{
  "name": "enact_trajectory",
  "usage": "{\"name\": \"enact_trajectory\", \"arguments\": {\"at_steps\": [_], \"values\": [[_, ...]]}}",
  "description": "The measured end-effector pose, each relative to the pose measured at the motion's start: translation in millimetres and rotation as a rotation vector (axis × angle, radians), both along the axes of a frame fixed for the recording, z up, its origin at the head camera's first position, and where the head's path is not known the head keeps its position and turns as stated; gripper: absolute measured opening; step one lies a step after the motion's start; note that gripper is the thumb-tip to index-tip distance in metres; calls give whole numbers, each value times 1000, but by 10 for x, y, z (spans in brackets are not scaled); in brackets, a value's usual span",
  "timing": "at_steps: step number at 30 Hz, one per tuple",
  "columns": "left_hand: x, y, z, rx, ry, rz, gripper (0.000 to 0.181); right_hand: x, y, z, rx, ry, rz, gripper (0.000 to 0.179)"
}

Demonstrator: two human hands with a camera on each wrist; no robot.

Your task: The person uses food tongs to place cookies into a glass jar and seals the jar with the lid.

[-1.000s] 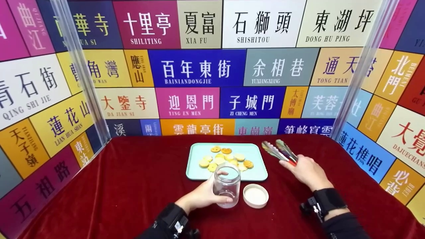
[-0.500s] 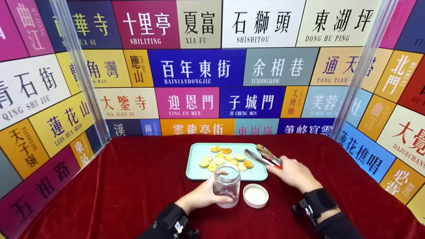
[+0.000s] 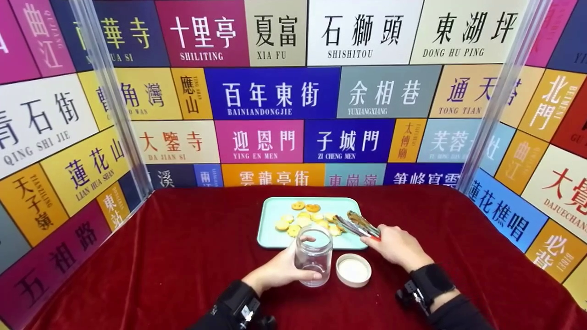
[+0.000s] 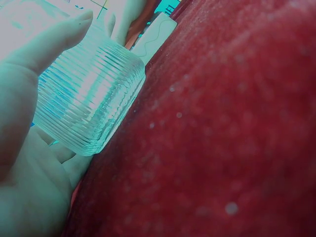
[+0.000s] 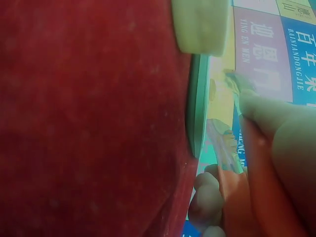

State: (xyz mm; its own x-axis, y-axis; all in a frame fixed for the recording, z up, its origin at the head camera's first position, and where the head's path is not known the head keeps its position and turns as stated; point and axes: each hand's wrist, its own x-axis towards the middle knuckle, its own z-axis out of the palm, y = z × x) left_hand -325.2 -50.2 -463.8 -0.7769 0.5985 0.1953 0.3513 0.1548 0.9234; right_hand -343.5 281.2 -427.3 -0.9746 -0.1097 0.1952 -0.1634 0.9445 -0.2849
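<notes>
My left hand grips a clear glass jar from its left side, thumb across the front. In the left wrist view the jar has a ribbed wall, and its base is at the red cloth. My right hand holds metal tongs with red grips. The spread tong tips reach over the right part of a mint-green tray, close to the cookies at that end. Several round golden cookies lie on the tray. The jar's rim overlaps the tray's front edge in the head view.
A cream-coloured round lid lies on the cloth just right of the jar, between both hands. Dark red velvet cloth covers the table. Behind it stand walls of colourful lettered panels, with clear corner posts at both sides.
My right hand has moved left with the tongs, from beside the tray to over its right part. My left hand and the jar have stayed in place.
</notes>
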Motion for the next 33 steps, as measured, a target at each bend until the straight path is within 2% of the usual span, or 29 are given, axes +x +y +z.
{"name": "enact_trajectory", "arguments": {"at_steps": [7, 17, 25, 33], "values": [[6, 1, 7, -6, 0, 2, 91, 16, -8, 0, 22, -18, 3, 45], [-3, 3, -4, 9, -3, -8, 92, 18, -18, 3, 46, 6, 4, 40], [-16, -2, -12, -1, 3, -6, 94, 21, 10, -4, 18, 26, 31, 29], [-2, 3, 0, 2, -8, -5, 94, 29, 32, 3, -1, 62, 46, 29]]}}
